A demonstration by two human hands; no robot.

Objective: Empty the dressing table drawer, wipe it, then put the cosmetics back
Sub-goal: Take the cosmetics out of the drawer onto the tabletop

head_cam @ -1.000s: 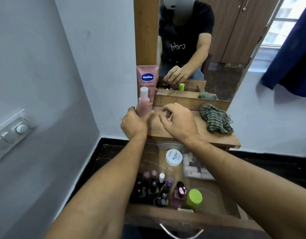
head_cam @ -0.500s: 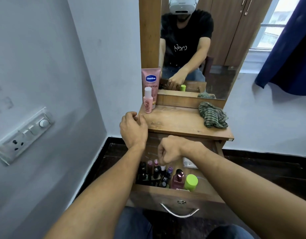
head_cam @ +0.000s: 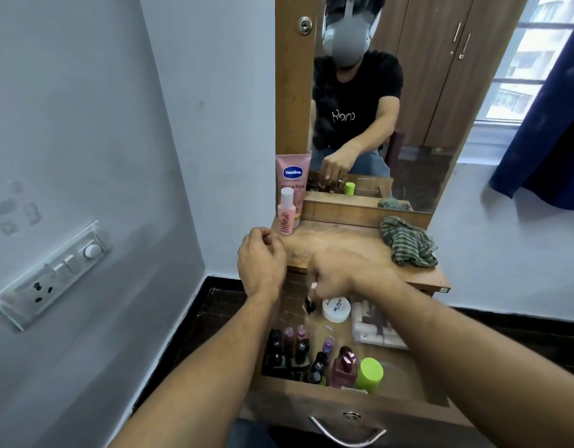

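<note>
Below the table top, the drawer [head_cam: 344,405] stands pulled out, with most of the cosmetics in it: dark nail polish bottles [head_cam: 295,354] at its left front, a pink perfume bottle [head_cam: 344,367] and a green-capped bottle [head_cam: 369,375] beside them, a white round tub [head_cam: 336,309] further back and a clear packet [head_cam: 376,324] to its right. I see my right hand [head_cam: 337,276] above the back of the drawer, fingers pinched on a small dark bottle [head_cam: 309,304], blurred. My left hand [head_cam: 261,263] hovers at the table's left front corner, fingers loosely curled, holding nothing I can make out. On the table [head_cam: 340,244] a small pink bottle [head_cam: 285,212] stands upright just in front of a pink Vaseline tube [head_cam: 292,177], and a striped green cloth [head_cam: 408,245] lies bunched at the right. A mirror [head_cam: 408,92] rises behind; a switchboard [head_cam: 53,273] sits on the grey left wall, a blue curtain [head_cam: 544,124] hangs at right. Half a second ago my right hand was a fist low over the front bottles; it has since risen with the bottle
</note>
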